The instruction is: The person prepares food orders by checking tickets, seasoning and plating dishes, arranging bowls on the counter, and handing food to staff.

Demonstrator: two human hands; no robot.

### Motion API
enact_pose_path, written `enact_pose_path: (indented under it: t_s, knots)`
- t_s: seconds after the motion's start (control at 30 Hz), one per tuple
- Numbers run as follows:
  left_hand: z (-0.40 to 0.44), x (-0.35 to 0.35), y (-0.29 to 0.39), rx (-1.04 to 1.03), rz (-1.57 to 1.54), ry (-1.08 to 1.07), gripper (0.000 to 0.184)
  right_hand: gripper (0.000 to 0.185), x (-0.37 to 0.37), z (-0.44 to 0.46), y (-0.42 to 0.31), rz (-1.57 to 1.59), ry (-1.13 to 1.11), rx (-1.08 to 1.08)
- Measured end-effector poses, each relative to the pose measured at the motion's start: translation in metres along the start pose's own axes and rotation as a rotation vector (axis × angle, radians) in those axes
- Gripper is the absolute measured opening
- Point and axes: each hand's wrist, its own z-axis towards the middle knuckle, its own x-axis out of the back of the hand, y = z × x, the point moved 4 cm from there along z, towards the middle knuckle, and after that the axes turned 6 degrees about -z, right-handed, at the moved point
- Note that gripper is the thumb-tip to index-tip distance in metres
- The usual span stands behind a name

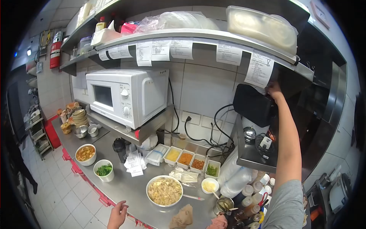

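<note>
My right hand [273, 91] is raised at the upper right, beside the top edge of a black box-shaped device [251, 105]. Its fingers look curled together, and what they hold, if anything, is hidden. Just above them hangs a printed paper slip [259, 68], clipped to the shelf. My left hand [117, 215] is low, in front of the steel counter's edge, its fingers loosely bent and nothing in them. The closest dish to it is a large white bowl of fried rice [164, 191]. A crumpled brown cloth [182, 217] lies right of that hand.
A white microwave [127, 95] sits on a raised steel shelf. Bowls of stew [85, 154] and greens [103, 170] stand left on the counter. Several topping tubs [185, 158] line the back. Squeeze bottles [248, 191] crowd the right. Black cables [213, 143] hang at the wall.
</note>
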Motion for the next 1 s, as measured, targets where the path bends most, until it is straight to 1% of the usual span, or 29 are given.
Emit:
enact_pose_path:
  t_s: [0.03,0.07,0.1,0.17,0.2,0.23,0.3,0.37,0.4,0.43,0.47,0.5,0.57,0.6,0.63,0.7,0.73,0.8,0.83,0.87,0.9,0.93,0.97,1.0]
  knots:
    - [0.006,0.002,0.002,-0.01,-0.031,-0.029,0.03,0.042,0.01,-0.008,0.004,0.181,0.061,-0.041]
    - [0.013,0.002,0.017,-0.024,0.01,-0.078,0.029,0.04,0.026,-0.013,0.005,0.237,0.174,-0.077]
    - [0.02,-0.002,0.026,-0.065,-0.021,-0.121,0.03,0.038,0.044,-0.017,0.008,0.291,0.285,-0.11]
    - [0.034,-0.016,0.039,-0.142,-0.083,-0.207,0.032,0.036,0.068,-0.028,0.018,0.652,0.255,-0.263]
    - [0.04,-0.029,0.047,-0.151,-0.162,-0.296,0.033,0.039,0.082,-0.047,-0.001,0.703,0.127,-0.27]
    - [0.044,-0.044,0.058,-0.159,-0.245,-0.38,0.034,0.039,0.087,-0.063,-0.009,0.834,-0.008,-0.292]
    - [0.045,-0.074,0.093,-0.172,-0.529,-0.617,0.035,0.036,0.098,-0.11,-0.043,0.946,-0.252,-0.265]
    - [0.046,-0.101,0.134,-0.288,-0.671,-0.857,0.037,0.034,0.11,-0.181,-0.107,0.982,-0.471,-0.247]
    - [0.044,-0.112,0.159,-0.326,-0.717,-0.957,0.045,0.036,0.11,-0.208,-0.127,0.989,-0.565,-0.204]
    - [0.04,-0.123,0.182,-0.357,-0.76,-1.06,0.054,0.037,0.111,-0.236,-0.148,1.011,-0.691,-0.242]
    - [0.036,-0.135,0.202,-0.336,-0.841,-1.178,0.067,0.036,0.109,-0.259,-0.158,0.901,-0.828,-0.237]
    - [0.031,-0.146,0.219,-0.312,-0.922,-1.296,0.08,0.032,0.108,-0.282,-0.178,0.847,-0.932,-0.186]
    - [0.023,-0.162,0.243,-0.158,-1.097,-1.391,0.094,0.023,0.105,-0.315,-0.205,0.733,-1.237,0.011]
    - [0.018,-0.168,0.249,-0.078,-1.182,-1.435,0.101,0.02,0.103,-0.326,-0.217,0.677,-1.356,0.141]
    - [0.017,-0.176,0.247,-0.068,-1.149,-1.492,0.112,0.018,0.099,-0.335,-0.226,0.672,-1.478,0.209]
    - [0.006,-0.179,0.243,0.107,-1.268,-1.581,0.116,0.017,0.09,-0.35,-0.234,0.683,-1.619,0.251]
    - [0.003,-0.177,0.243,0.123,-1.337,-1.62,0.116,0.017,0.086,-0.352,-0.241,0.638,-1.665,0.327]
    - [-0.002,-0.169,0.242,0.155,-1.48,-1.692,0.116,0.017,0.08,-0.355,-0.255,0.591,-1.748,0.41]
    - [0.002,-0.164,0.242,0.151,-1.541,-1.6,0.114,0.017,0.076,-0.357,-0.262,0.57,-1.795,0.461]
    - [0.009,-0.157,0.242,0.141,-1.605,-1.493,0.112,0.022,0.073,-0.358,-0.272,0.517,-1.79,0.544]
    - [0.016,-0.145,0.242,0.124,-1.671,-1.37,0.111,0.024,0.07,-0.358,-0.284,0.481,-1.728,0.664]
    - [0.025,-0.126,0.246,0.083,-1.791,-1.28,0.101,0.026,0.067,-0.359,-0.296,0.45,-1.664,0.787]
    - [0.034,-0.111,0.24,0.044,-1.732,-1.241,0.093,0.028,0.063,-0.36,-0.311,0.422,-1.594,0.908]
    - [0.046,-0.099,0.229,0.01,-1.671,-1.206,0.085,0.032,0.058,-0.361,-0.327,0.36,-1.556,0.951]
